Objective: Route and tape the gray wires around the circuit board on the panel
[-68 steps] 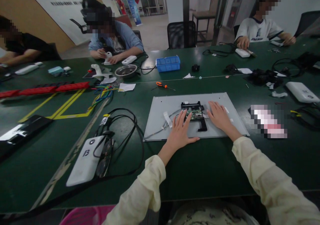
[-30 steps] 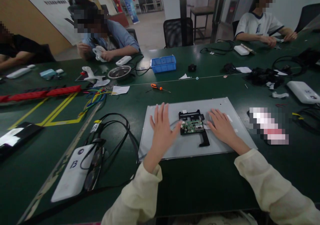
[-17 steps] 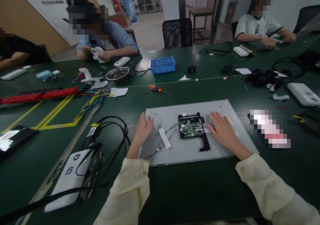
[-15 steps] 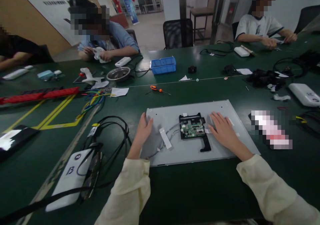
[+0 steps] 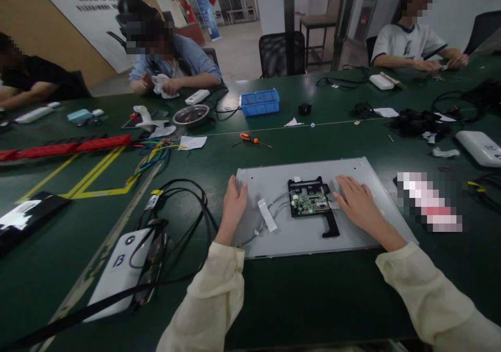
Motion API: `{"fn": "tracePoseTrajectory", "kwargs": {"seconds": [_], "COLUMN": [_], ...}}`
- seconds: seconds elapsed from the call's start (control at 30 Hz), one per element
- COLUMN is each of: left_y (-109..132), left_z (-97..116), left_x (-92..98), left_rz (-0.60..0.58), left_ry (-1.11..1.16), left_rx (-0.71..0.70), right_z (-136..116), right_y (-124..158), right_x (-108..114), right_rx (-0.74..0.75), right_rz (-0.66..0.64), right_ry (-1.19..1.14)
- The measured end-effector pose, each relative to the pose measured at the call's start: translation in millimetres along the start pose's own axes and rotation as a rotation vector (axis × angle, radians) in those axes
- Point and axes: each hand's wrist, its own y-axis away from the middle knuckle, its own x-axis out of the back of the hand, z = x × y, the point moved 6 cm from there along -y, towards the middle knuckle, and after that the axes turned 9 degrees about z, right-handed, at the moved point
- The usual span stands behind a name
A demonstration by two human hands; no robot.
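Observation:
A flat grey metal panel (image 5: 274,182), like the back of a display, lies on the table before me. My left hand (image 5: 233,208) is at its left edge, thumb over the top face and fingers along the side. Flat on the panel's right part lies my right hand (image 5: 362,208), its fingers spread beside a black plastic bracket (image 5: 332,225). A green circuit board (image 5: 311,204) sits within that bracket. Grey cables (image 5: 279,209) run from the board toward the lower left, partly under a white strip (image 5: 267,215).
Beyond the panel lie an orange screwdriver (image 5: 254,140), a blue bin (image 5: 259,103) and a metal bowl (image 5: 191,115). A white power bank (image 5: 119,268) with black cables is at left, a blurred-out phone-shaped object (image 5: 429,203) at right. Several people sit around the table.
The whole view has shifted slightly, so things appear a little further right. Both hands keep their places on the panel.

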Motion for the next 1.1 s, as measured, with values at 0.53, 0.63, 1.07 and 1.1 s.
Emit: {"fn": "tracePoseTrajectory", "kwargs": {"seconds": [0.53,0.63,1.07,1.1], "left_y": [42.7,42.8,44.6,44.7], "left_z": [97.5,91.2,82.7,83.5], "left_x": [7.4,1.0,-11.9,-11.2], "left_rz": [-0.040,-0.074,-0.143,-0.149], "left_ry": [-0.077,-0.011,0.069,0.065], "left_rx": [-0.294,-0.252,-0.184,-0.185], "right_z": [-14.7,-14.7,11.8,12.2], "right_y": [-6.4,-5.0,-29.9,-34.0], "right_x": [23.5,21.7,6.1,2.7], "right_rx": [0.034,-0.005,-0.217,-0.209], "right_rz": [-0.117,-0.156,-0.054,-0.046], "right_ry": [-0.504,-0.546,-0.560,-0.529]}}
